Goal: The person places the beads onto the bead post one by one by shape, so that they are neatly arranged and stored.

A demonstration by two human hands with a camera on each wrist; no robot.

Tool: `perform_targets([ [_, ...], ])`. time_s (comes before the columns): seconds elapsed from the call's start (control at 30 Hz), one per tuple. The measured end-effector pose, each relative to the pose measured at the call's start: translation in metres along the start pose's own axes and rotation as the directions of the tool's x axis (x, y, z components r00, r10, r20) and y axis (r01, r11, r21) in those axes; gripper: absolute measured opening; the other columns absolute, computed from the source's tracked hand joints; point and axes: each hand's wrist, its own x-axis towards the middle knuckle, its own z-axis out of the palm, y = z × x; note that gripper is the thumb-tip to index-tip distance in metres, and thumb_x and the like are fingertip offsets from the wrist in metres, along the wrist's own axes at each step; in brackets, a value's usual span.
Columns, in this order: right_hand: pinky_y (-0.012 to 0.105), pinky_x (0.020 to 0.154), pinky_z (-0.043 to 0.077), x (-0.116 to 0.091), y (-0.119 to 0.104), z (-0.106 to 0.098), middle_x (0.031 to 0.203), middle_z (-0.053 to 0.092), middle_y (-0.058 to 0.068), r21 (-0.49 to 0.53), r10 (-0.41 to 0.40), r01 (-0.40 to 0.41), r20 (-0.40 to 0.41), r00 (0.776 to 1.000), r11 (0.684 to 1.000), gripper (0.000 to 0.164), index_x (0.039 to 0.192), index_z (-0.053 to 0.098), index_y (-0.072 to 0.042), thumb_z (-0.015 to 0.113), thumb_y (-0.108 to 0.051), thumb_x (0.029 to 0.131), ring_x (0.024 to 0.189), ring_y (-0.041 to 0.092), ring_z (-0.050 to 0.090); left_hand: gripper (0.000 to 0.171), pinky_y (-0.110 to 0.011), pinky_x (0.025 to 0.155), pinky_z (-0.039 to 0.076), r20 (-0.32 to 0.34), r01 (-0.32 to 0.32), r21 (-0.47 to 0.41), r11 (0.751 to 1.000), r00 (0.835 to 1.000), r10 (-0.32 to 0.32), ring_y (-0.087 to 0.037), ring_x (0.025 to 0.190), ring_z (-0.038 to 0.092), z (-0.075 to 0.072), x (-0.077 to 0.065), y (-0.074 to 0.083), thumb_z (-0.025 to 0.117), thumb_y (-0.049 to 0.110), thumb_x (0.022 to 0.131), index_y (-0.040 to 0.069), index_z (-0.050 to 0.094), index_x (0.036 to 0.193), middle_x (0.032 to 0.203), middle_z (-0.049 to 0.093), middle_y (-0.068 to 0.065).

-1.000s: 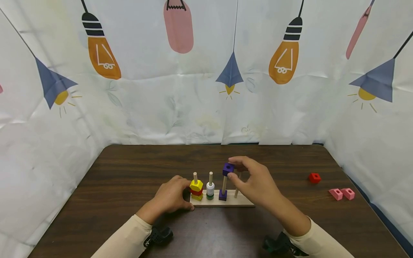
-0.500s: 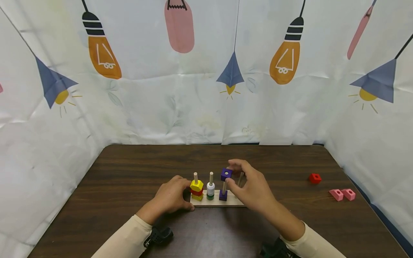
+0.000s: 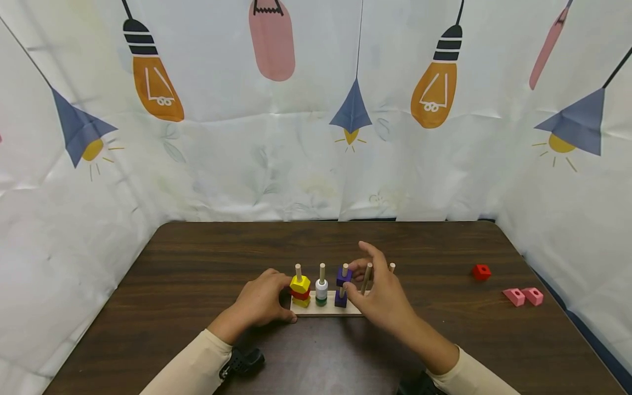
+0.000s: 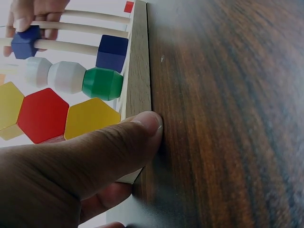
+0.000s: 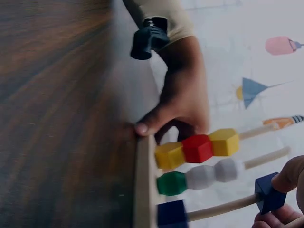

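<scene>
My left hand [image 3: 263, 298] grips the left end of a wooden peg board [image 4: 138, 71], thumb on its front edge. On the third peg, my right hand [image 3: 387, 296] pinches a dark blue-purple cube bead [image 5: 270, 192] between thumb and fingers. The peg passes through this bead, which sits partway down. Below it, another purple cube bead [image 4: 112, 52] rests at the base with a gap between them. The first peg bears a yellow, a red [image 4: 43, 115] and a yellow hexagonal bead. A green bead [image 4: 102, 84] lies under two white ones [image 5: 199, 177] on the second peg.
Two further pegs [image 3: 367, 278] stand at the right, partly behind my right hand. On the brown table [image 3: 197, 263] at far right lie a red cube bead [image 3: 481, 272] and two pink beads [image 3: 514, 297]. A printed white cloth [image 3: 222, 164] hangs around the table.
My right hand has brought the purple cube bead down from the third peg's top, so the peg's tip now sticks out above it. The left hand stays in place on the board.
</scene>
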Motion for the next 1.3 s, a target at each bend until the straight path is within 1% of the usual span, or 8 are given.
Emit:
perform_targets([
  [0.17,0.034,0.082,0.056,-0.004,0.008,0.007,0.108,0.068,-0.001,0.05,0.044,-0.045,0.014,0.999,0.998,0.099,0.156,0.021,-0.005,0.083,0.004,0.079,0.091,0.021,0.069,0.062,-0.055,0.083,0.053,-0.001,-0.001,-0.002,1.0,1.0,0.001,-0.022,0.117,0.056,0.001,0.0,0.0,0.099,0.04,0.063,0.022,0.073,0.116,0.115,0.069,0.003],
  [0.3,0.034,0.082,0.057,-0.007,0.014,0.013,0.107,0.066,0.0,0.071,0.076,-0.078,0.038,0.996,0.994,0.104,0.157,0.017,-0.005,0.083,0.006,0.078,0.091,0.019,0.068,0.062,-0.055,0.082,0.053,-0.004,-0.005,0.001,1.0,1.0,0.005,-0.022,0.116,0.056,0.001,0.0,0.0,0.099,0.04,0.062,0.021,0.074,0.116,0.115,0.069,0.004],
  [0.63,0.034,0.081,0.056,-0.013,0.029,0.024,0.104,0.067,0.002,0.035,0.097,-0.1,0.092,0.991,0.994,0.102,0.155,0.017,-0.003,0.082,0.008,0.078,0.089,0.019,0.067,0.062,-0.056,0.083,0.053,0.0,-0.001,-0.007,1.0,1.0,0.001,-0.023,0.117,0.057,0.0,0.0,0.0,0.099,0.04,0.063,0.021,0.073,0.117,0.116,0.069,0.003],
  [0.83,0.034,0.082,0.056,-0.014,0.032,0.024,0.106,0.069,0.003,0.031,0.08,-0.084,0.105,0.991,0.996,0.101,0.155,0.017,-0.003,0.082,0.006,0.078,0.09,0.02,0.068,0.063,-0.057,0.083,0.052,0.0,0.003,-0.001,1.0,1.0,-0.003,-0.023,0.117,0.057,0.0,0.001,0.0,0.099,0.04,0.063,0.021,0.073,0.117,0.116,0.069,0.002],
  [0.97,0.04,0.087,0.056,-0.017,0.034,0.022,0.115,0.069,0.006,0.002,0.076,-0.077,0.125,0.989,0.997,0.102,0.155,0.017,-0.004,0.084,0.003,0.079,0.099,0.024,0.07,0.063,-0.058,0.083,0.052,0.003,0.002,-0.001,1.0,1.0,-0.002,-0.023,0.117,0.057,0.0,0.001,0.0,0.098,0.041,0.063,0.022,0.073,0.117,0.116,0.069,0.003],
  [1.07,0.046,0.095,0.052,-0.02,0.034,0.018,0.128,0.066,0.011,-0.042,0.089,-0.083,0.173,0.981,0.996,0.101,0.156,0.017,-0.003,0.085,-0.003,0.082,0.111,0.028,0.068,0.062,-0.058,0.083,0.052,0.005,0.003,-0.002,1.0,1.0,-0.003,-0.023,0.117,0.057,0.0,0.001,0.0,0.099,0.041,0.063,0.023,0.073,0.117,0.115,0.068,0.003],
  [1.17,0.052,0.102,0.046,-0.025,0.035,0.013,0.14,0.059,0.017,-0.093,0.11,-0.09,0.241,0.964,0.992,0.098,0.157,0.017,-0.001,0.083,-0.009,0.085,0.122,0.032,0.063,0.062,-0.057,0.083,0.052,0.004,0.002,-0.001,1.0,1.0,-0.002,-0.023,0.117,0.057,0.0,0.001,0.0,0.099,0.041,0.063,0.022,0.073,0.117,0.115,0.069,0.003],
  [1.3,0.054,0.107,0.042,-0.033,0.036,0.005,0.148,0.052,0.022,-0.135,0.119,-0.079,0.322,0.939,0.988,0.095,0.158,0.017,0.001,0.08,-0.013,0.088,0.13,0.033,0.057,0.062,-0.057,0.082,0.052,0.004,0.0,-0.001,1.0,1.0,0.0,-0.023,0.116,0.057,0.0,0.001,0.0,0.099,0.04,0.063,0.022,0.073,0.116,0.115,0.069,0.003],
])
